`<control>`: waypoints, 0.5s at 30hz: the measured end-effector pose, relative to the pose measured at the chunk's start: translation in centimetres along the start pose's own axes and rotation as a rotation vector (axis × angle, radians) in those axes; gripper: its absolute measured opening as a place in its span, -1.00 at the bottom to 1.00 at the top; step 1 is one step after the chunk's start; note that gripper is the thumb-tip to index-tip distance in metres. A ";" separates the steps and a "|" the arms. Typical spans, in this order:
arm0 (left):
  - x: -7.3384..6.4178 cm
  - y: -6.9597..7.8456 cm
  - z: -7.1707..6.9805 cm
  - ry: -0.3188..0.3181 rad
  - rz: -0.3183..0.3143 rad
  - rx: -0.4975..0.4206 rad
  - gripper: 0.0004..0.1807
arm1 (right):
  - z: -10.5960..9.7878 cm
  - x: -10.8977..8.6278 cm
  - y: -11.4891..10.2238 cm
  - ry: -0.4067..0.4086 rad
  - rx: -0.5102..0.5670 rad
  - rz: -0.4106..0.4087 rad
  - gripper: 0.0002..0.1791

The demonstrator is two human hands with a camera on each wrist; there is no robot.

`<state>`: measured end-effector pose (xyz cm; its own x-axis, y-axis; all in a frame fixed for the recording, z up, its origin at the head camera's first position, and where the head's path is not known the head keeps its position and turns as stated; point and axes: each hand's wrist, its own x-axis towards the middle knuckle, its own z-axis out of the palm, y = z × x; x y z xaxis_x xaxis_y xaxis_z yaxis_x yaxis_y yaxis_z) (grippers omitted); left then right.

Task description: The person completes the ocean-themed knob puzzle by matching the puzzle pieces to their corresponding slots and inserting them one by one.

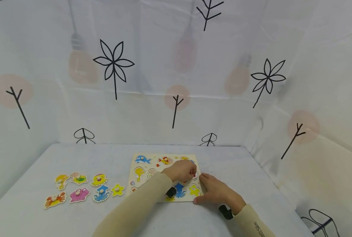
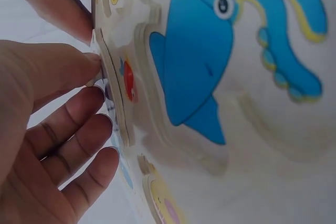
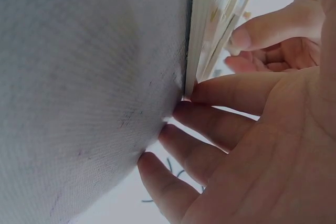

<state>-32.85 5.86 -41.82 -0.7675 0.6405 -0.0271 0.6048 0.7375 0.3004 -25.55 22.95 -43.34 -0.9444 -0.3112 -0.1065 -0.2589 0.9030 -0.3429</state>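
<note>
My left hand (image 1: 180,170) reaches over the right part of a wooden sea-animal puzzle board (image 1: 187,198). Thumb and forefinger pinch the knob of a thin puzzle piece (image 2: 116,98), seen edge-on close over the board in the left wrist view; its picture is hidden. The other fingers curve loosely beside it. Along the board's right edge lies my right hand (image 1: 215,190), its thumb at the near corner. In the right wrist view its fingers (image 3: 231,95) extend fairly straight, tips at the board's edge and the tablecloth.
Left of the board lie several loose knobbed pieces: a crab (image 1: 55,200), a pink shell (image 1: 80,196), a blue squid (image 1: 101,195), a yellow star (image 1: 117,190), an octopus (image 1: 99,179) and others. A patterned cloth (image 1: 152,115) hangs behind the white table (image 1: 104,151).
</note>
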 end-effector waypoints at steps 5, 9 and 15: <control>0.1 0.2 0.2 0.007 -0.014 -0.005 -0.95 | 0.1 0.0 0.1 0.002 0.005 -0.001 0.20; 0.1 0.4 0.1 0.003 -0.012 -0.017 -0.95 | 0.2 0.1 0.3 0.006 0.000 -0.012 0.19; 0.2 0.5 0.2 -0.025 -0.029 -0.050 -0.96 | 0.0 0.1 0.3 0.000 -0.003 -0.027 0.19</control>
<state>-32.65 6.38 -41.83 -0.7788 0.6243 -0.0604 0.5702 0.7448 0.3466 -25.71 23.22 -43.51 -0.9371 -0.3354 -0.0970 -0.2849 0.8951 -0.3429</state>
